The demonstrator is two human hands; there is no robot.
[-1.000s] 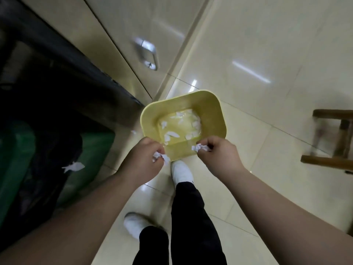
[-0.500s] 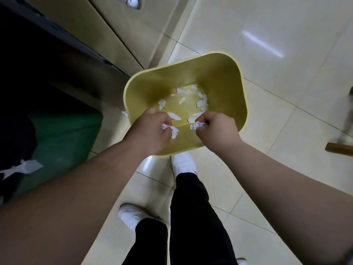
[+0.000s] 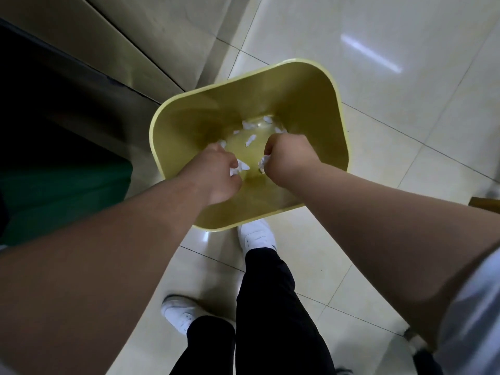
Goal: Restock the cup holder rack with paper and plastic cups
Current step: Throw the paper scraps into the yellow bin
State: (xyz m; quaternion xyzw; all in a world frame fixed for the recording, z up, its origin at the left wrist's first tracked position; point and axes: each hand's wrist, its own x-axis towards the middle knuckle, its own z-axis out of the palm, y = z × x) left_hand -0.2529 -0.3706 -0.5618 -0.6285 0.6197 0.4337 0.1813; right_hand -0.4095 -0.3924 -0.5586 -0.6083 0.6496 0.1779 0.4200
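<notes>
A yellow plastic bin [image 3: 311, 85] stands on the tiled floor just ahead of my feet. Several white paper scraps [image 3: 250, 140] lie on its bottom. Both my hands reach down inside it. My left hand [image 3: 216, 177] is curled and pinches a white paper scrap [image 3: 239, 167]. My right hand [image 3: 286, 155] is also curled and grips another white scrap [image 3: 263, 163]. No cups and no cup holder rack appear in view.
A beige cabinet [image 3: 162, 28] runs along the back left. A dark bin with a green liner [image 3: 62, 190] sits at the left. A wooden stool leg [image 3: 484, 203] shows at the right edge. My white shoes [image 3: 257, 236] stand just behind the yellow bin.
Both hands went from the bin's near rim down into it, each still holding a paper scrap. The view closed in on the bin.
</notes>
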